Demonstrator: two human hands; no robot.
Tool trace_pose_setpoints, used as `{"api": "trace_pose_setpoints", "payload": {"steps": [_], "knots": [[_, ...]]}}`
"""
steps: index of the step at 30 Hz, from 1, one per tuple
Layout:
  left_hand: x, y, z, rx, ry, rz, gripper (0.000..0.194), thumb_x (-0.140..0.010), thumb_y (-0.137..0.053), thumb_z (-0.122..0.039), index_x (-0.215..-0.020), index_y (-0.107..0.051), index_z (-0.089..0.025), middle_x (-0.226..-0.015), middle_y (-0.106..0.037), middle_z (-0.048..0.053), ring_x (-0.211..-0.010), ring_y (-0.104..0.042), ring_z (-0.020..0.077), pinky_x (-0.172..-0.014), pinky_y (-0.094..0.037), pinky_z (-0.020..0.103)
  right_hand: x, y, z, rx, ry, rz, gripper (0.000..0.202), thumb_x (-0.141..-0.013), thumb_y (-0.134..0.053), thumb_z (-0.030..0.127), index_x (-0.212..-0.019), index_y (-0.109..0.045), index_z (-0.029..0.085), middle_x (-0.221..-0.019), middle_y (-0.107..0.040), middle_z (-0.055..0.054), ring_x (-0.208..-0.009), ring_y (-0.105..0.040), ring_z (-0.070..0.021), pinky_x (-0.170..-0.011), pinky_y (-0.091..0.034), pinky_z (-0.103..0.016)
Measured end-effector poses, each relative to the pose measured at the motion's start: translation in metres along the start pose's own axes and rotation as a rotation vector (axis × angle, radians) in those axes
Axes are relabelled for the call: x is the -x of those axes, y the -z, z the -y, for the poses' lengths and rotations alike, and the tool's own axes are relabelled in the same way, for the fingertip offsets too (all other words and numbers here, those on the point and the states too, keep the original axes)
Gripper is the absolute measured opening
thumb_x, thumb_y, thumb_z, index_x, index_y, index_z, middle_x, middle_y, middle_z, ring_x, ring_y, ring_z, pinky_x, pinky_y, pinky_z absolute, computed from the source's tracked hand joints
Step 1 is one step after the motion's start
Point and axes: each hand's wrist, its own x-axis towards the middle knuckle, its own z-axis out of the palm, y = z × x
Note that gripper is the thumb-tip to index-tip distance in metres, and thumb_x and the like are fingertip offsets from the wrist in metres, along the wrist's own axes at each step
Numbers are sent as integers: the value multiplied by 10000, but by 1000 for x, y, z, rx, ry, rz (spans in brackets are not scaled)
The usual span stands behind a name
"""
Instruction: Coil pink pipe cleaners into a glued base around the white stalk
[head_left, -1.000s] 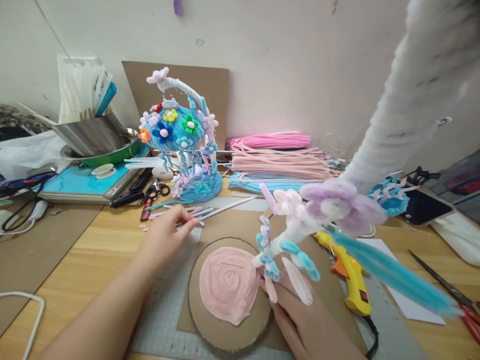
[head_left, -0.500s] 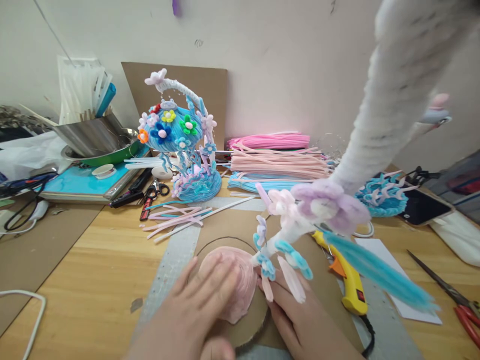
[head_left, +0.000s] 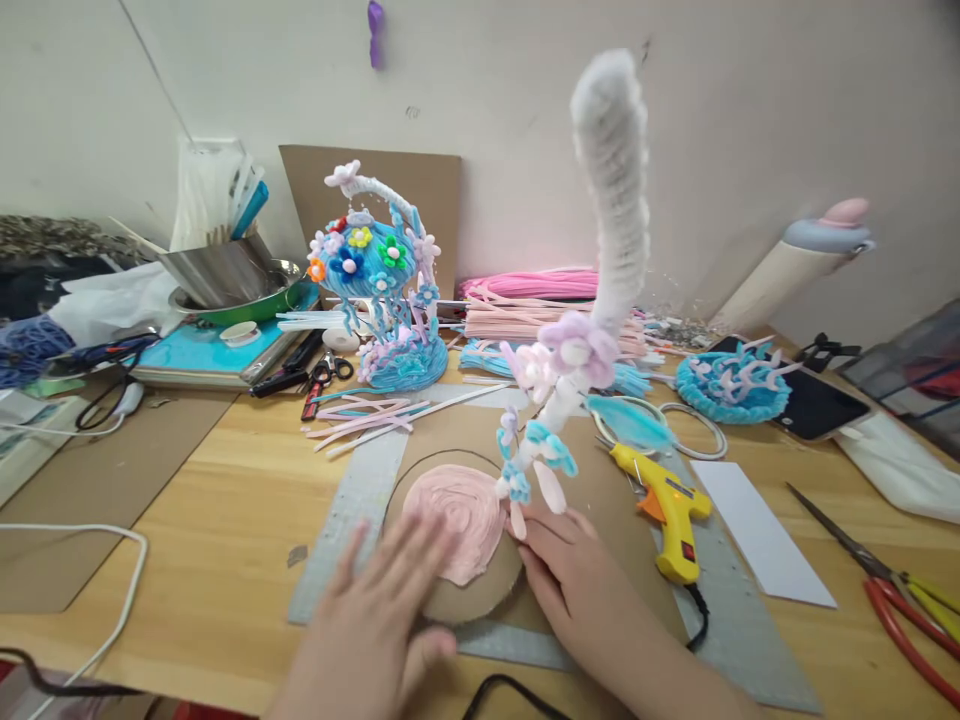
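On the table lies a round cardboard disc (head_left: 491,592) with a pink spiral of pipe cleaner (head_left: 472,520) on it. My left hand (head_left: 382,600) is open, its spread fingers over the spiral's lower left; they are slightly blurred. At the disc's right edge, my right hand (head_left: 581,580) has its fingers closed on the rim; the fingertips are partly hidden. A white wrapped stem (head_left: 615,200) rises beside the spiral. It carries a lilac flower (head_left: 577,348), a pale pink flower (head_left: 534,370), small blue curls (head_left: 551,447) and a blue leaf (head_left: 630,422).
A yellow glue gun (head_left: 675,515) lies right of the disc, beside a white card (head_left: 761,530) and red-handled scissors (head_left: 885,585). Behind stand a finished blue flowered pipe-cleaner piece (head_left: 367,262) and bundles of pink pipe cleaners (head_left: 525,320). A grey mat (head_left: 341,530) lies underneath.
My left hand has slid toward the lower left, uncovering more of the pink spiral. My right hand stays at the disc's edge. The view has shifted back, showing the whole white stem.
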Motion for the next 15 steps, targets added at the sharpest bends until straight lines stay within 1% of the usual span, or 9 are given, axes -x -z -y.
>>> {"api": "trace_pose_setpoints", "payload": {"steps": [3,4,5,7,8,9,11,13,15], "knots": [[-1,-5,6,-41,468,-51,619,-927,-311,-433,-1350,-441,0,-1431,-398,265,-1392,-227,386,-1096,-83,603,-1,0,0,-2,-2,-6,386,-903,-396,74,-1222,-580,190,-1290,-585,-111,-1154,-529,-207,-954,-426,-420],[-2,-4,8,-9,538,-70,616,-929,-311,-430,-1344,-443,6,-1430,-386,280,-1370,-257,415,-1068,-136,626,-2,2,0,-2,0,4,380,-902,-401,77,-1217,-583,190,-1284,-589,-107,-1147,-534,-206,-952,-426,-417],[-4,-3,8,62,540,-77,579,-931,-329,-420,-1344,-454,-34,-1421,-411,259,-1344,-305,411,-1045,-201,617,-3,5,1,-2,7,21,376,-900,-410,79,-1213,-585,192,-1278,-594,-101,-1142,-537,-205,-949,-427,-414],[-11,3,2,301,435,-33,430,-922,-424,-382,-1291,-519,-183,-1332,-534,146,-1247,-442,333,-989,-335,520,-7,11,2,1,23,68,368,-895,-431,82,-1203,-590,204,-1266,-604,-82,-1139,-540,-201,-949,-422,-410],[-15,6,-4,440,380,10,338,-906,-487,-353,-1217,-564,-246,-1247,-593,87,-1171,-503,283,-945,-387,455,-9,15,3,6,32,93,362,-891,-442,84,-1196,-593,210,-1258,-609,-75,-1136,-543,-199,-949,-419,-409],[-20,8,-10,571,353,57,259,-882,-548,-330,-1128,-600,-268,-1160,-623,54,-1091,-542,248,-900,-418,405,-11,19,4,13,40,116,354,-889,-451,87,-1185,-597,213,-1247,-615,-70,-1130,-547,-197,-950,-415,-409],[-30,10,-25,725,405,99,145,-832,-631,-276,-975,-626,-253,-1035,-630,32,-985,-559,220,-838,-439,364,-13,24,5,31,55,149,338,-885,-463,92,-1166,-604,215,-1218,-629,-66,-1112,-557,-196,-948,-412,-408],[-37,10,-35,758,465,82,52,-826,-639,-246,-871,-620,-229,-937,-619,29,-912,-552,216,-788,-436,359,-14,26,6,47,66,160,324,-885,-467,99,-1154,-608,210,-1203,-634,-70,-1102,-560,-200,-943,-412,-407],[-39,8,-41,743,473,35,40,-842,-618,-231,-809,-606,-212,-887,-610,27,-874,-543,211,-762,-423,357,-13,24,5,55,71,150,321,-884,-469,104,-1158,-605,202,-1207,-630,-73,-1109,-553,-205,-945,-410,-407]]}}
